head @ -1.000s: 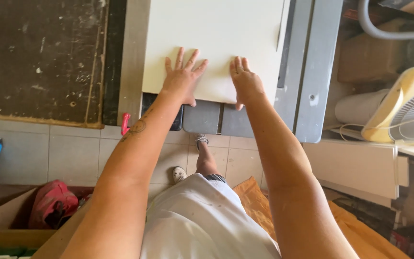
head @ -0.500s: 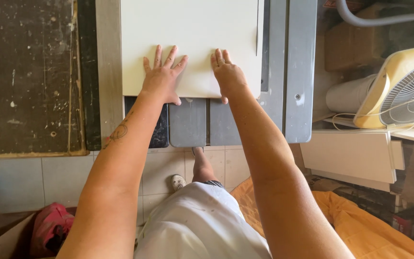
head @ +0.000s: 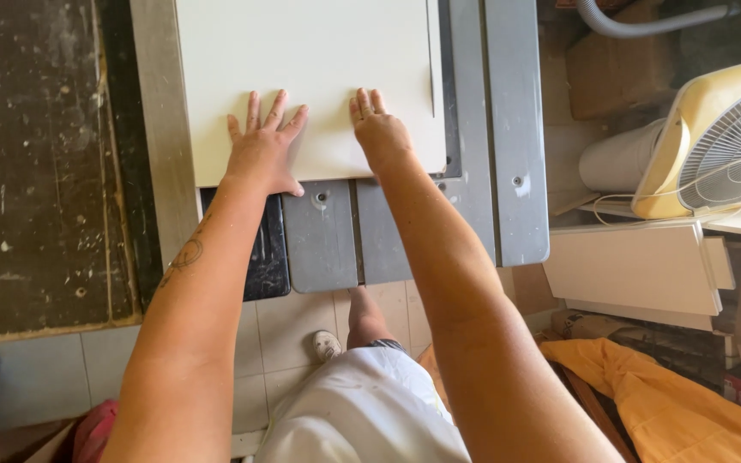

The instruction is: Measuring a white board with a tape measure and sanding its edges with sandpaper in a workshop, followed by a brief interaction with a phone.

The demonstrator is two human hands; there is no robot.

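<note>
In the head view, a pale cream board point(head: 310, 77) is seen lying flat on a grey metal tabletop point(head: 516, 129), and both hands are laid on its near edge. The left hand point(head: 263, 150) is spread open, palm down, with the fingers point(head: 255, 111) fanned apart on the board and the thumb reaching past the near edge. The right hand point(head: 379, 129) is pressed flat just beside it, its fingers held close together and pointed away from the body; nothing is gripped by either hand, only pressed upon. The two hands are near each other but apart, with a strip of bare board between them.

Beyond the fingertips the board runs out of the top of the picture. Just outside the right hand, a narrow slot in the tabletop is seen along the board's right edge. Directly below the hands, grey plates with a screw point(head: 321, 197) are left uncovered, and a black panel point(head: 263, 253) is found under the left wrist. Further out from the left hand, a dark, scuffed surface point(head: 36, 154) is seen.

Well out from the right hand, a cream fan point(head: 722, 137) is propped beside a pale roll, with white boards point(head: 636, 266) stacked beneath and an orange cloth point(head: 671, 394) lower still. Under the forearms, a tiled floor point(head: 289, 330) and a shoe point(head: 326, 345) are seen.
</note>
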